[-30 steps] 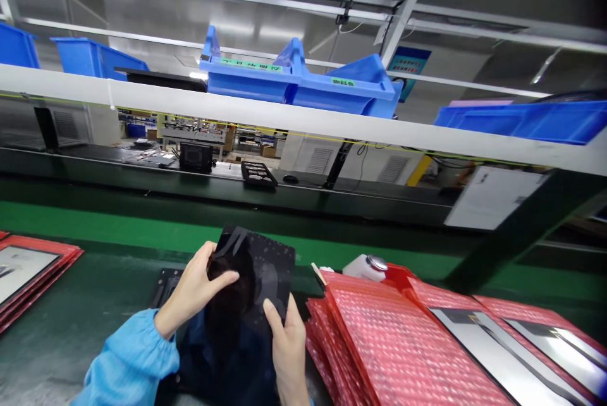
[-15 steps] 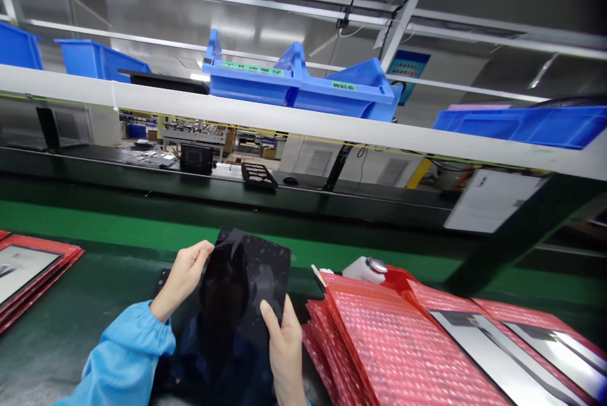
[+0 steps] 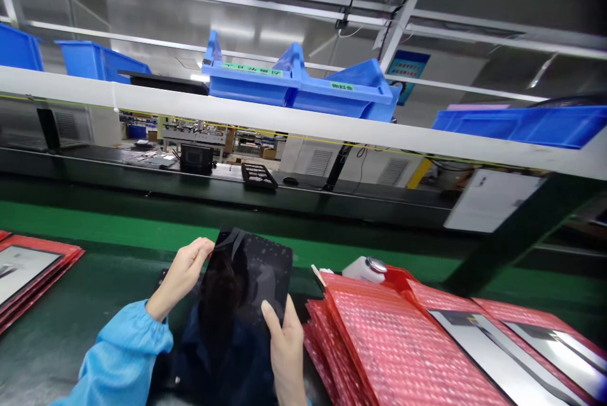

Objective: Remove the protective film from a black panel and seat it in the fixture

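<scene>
A glossy black screen panel (image 3: 258,279) is held up and tilted in front of me, reflecting a dark figure. Clear protective film (image 3: 232,243) shows as pale creases near its upper left corner, with bubble-like spots across the top right. My left hand (image 3: 183,270), in a blue sleeve, is closed in a pinch at that corner, seemingly on the film's edge; the fingertips partly hide it. Along the right edge, my right hand (image 3: 284,343) grips the panel with its thumb on the front. Another dark piece (image 3: 164,274) lies behind my left wrist, mostly hidden.
Red bubble-wrap sleeves (image 3: 384,330) are stacked at the right, with silver-backed panels (image 3: 493,355) on them. Behind stands a white bottle (image 3: 365,269) with a metal top. More panels on red sleeves (image 3: 71,251) lie left. Blue bins (image 3: 251,80) line the overhead shelf (image 3: 190,102).
The panel has shifted very slightly to the right with my right hand. My left hand has edged slightly up and left, still pinched at the corner.
</scene>
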A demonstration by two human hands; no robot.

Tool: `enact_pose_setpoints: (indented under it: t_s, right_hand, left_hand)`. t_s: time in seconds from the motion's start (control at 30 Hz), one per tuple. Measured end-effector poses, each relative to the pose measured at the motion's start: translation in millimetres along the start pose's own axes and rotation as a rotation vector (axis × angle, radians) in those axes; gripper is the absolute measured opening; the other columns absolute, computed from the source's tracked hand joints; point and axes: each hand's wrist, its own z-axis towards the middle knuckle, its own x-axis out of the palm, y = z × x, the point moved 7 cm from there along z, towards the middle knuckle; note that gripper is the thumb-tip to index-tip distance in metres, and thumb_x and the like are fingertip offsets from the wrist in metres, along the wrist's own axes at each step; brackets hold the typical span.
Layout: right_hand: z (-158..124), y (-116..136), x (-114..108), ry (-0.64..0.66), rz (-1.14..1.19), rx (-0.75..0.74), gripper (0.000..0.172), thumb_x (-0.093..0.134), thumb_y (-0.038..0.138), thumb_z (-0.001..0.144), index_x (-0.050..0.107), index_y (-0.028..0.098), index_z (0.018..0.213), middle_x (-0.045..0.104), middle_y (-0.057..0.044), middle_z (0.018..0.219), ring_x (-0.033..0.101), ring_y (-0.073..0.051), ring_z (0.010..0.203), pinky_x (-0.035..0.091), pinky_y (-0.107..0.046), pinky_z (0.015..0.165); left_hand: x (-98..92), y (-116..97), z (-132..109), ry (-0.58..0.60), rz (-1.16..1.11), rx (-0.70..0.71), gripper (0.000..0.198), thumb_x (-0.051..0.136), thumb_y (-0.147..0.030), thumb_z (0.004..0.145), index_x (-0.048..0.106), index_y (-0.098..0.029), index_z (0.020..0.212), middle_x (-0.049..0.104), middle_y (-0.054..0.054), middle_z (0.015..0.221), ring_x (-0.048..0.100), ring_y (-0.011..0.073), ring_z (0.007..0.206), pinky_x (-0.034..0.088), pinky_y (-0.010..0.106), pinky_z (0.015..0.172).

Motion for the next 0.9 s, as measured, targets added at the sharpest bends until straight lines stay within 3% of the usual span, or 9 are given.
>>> enact_pose_setpoints:
  t_s: [0.07,0.13,0.2,0.37,0.6,0.7,0.8,0.9]
  right_hand:
    - [0.4,0.7,0.9,-0.002,0.010,-0.004,0.054,0.063,0.041,0.089,0.050,0.022,0.138,0.059,-0.006,0.131,0.057,-0.023,0.114,0.043,-0.034,0.101]
    - [0.3,0.3,2.4,0.010,0.017,0.000,0.055,0.064,0.040,0.088,0.049,0.023,0.138,0.058,-0.006,0.132,0.057,-0.023,0.115,0.043,-0.034,0.101]
    - [-0.6,-1.0,3.4,0.019,0.026,0.008,0.054,0.063,0.040,0.089,0.049,0.024,0.138,0.058,-0.006,0.133,0.056,-0.023,0.116,0.044,-0.034,0.101]
    - [-2.2,-2.8,0.3,-0.015,0.051,0.011,0.056,0.064,0.040,0.088,0.049,0.022,0.139,0.057,-0.008,0.134,0.056,-0.025,0.116,0.042,-0.039,0.103]
    - [-1.1,2.3,0.8,-0.036,0.062,0.029,0.057,0.065,0.040,0.087,0.050,0.019,0.138,0.058,-0.009,0.132,0.056,-0.026,0.116,0.042,-0.040,0.104]
    - [-1.8,2.6,1.8,-0.028,0.065,0.046,0.058,0.065,0.041,0.086,0.050,0.019,0.138,0.057,-0.009,0.134,0.055,-0.027,0.118,0.042,-0.039,0.105]
    - [-1.6,1.5,1.0,-0.026,0.066,0.055,0.059,0.065,0.042,0.086,0.050,0.019,0.138,0.056,-0.008,0.135,0.055,-0.027,0.118,0.042,-0.038,0.104]
    - [-0.2,1.3,0.7,-0.021,0.059,0.055,0.057,0.065,0.042,0.087,0.051,0.019,0.137,0.057,-0.008,0.134,0.057,-0.026,0.117,0.043,-0.037,0.103]
  left_hand:
    - [4.7,-3.6,-0.4,0.036,-0.022,0.001,0.027,0.046,-0.044,0.094,0.052,-0.020,0.105,0.059,0.004,0.097,0.055,0.0179,0.090,0.043,0.029,0.081]
    - [10.5,-7.1,-1.5,0.058,-0.013,-0.010,0.050,0.067,-0.044,0.082,0.044,-0.022,0.120,0.058,0.005,0.112,0.056,0.0203,0.100,0.044,0.030,0.086]
    - [15.3,-8.8,-2.3,0.055,0.023,-0.029,0.058,0.076,-0.042,0.074,0.044,-0.023,0.119,0.057,0.005,0.113,0.055,0.0212,0.101,0.045,0.031,0.084]
    - [17.5,-9.5,2.4,0.001,0.101,-0.020,0.032,0.062,-0.049,0.084,0.051,-0.020,0.093,0.054,0.001,0.088,0.050,0.0177,0.082,0.039,0.030,0.073]
    - [9.3,-6.7,14.8,-0.085,0.139,0.019,0.040,0.043,-0.046,0.095,0.037,-0.020,0.065,0.036,-0.004,0.065,0.036,0.0114,0.062,0.027,0.027,0.061]
    - [6.9,-2.9,16.7,-0.080,0.133,0.001,0.042,0.036,-0.046,0.097,0.033,-0.020,0.063,0.031,-0.005,0.060,0.033,0.0107,0.058,0.025,0.027,0.059]
    - [7.5,-3.5,16.2,-0.054,0.119,-0.019,0.040,0.031,-0.045,0.098,0.039,-0.021,0.067,0.038,-0.004,0.063,0.040,0.0121,0.061,0.030,0.026,0.060]
    - [12.7,-10.9,13.4,-0.023,0.128,-0.010,0.033,0.061,-0.051,0.083,0.051,-0.021,0.087,0.054,-0.001,0.083,0.051,0.0172,0.079,0.038,0.027,0.070]
